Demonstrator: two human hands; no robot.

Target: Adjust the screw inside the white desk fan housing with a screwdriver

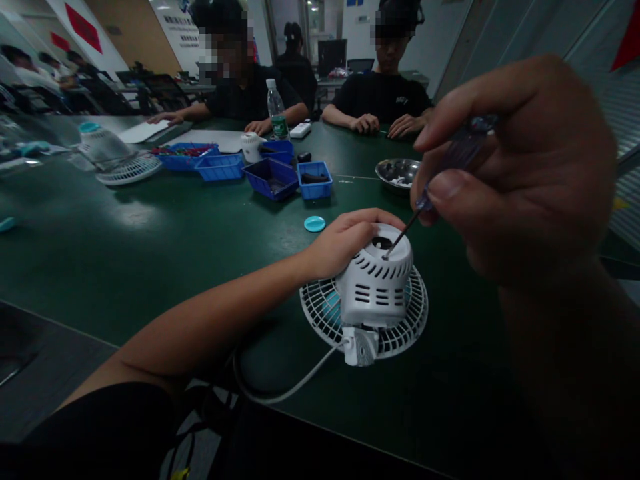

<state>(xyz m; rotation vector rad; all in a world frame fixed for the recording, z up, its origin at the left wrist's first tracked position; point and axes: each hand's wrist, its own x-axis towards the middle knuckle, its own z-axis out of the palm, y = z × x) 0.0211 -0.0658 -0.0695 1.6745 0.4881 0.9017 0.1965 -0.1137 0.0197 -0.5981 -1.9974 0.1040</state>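
Note:
A small white fan (373, 293) lies face down on the green table (150, 253), its round grille flat and its vented motor housing pointing up. My left hand (345, 243) is closed over the far left side of that housing. Close to the camera, my right hand (520, 167) pinches a screwdriver (440, 180) with a clear handle. Its thin shaft slants down-left and its tip rests on the housing's top. The fan's white cord (295, 387) curls off toward the table's near edge.
Several blue bins (273, 177) and a metal bowl (397, 172) stand mid-table, with a teal round cap (315, 224) nearer me. Another fan (117, 157) rests at the far left. A water bottle (275, 110) stands by two people in black seated across the table.

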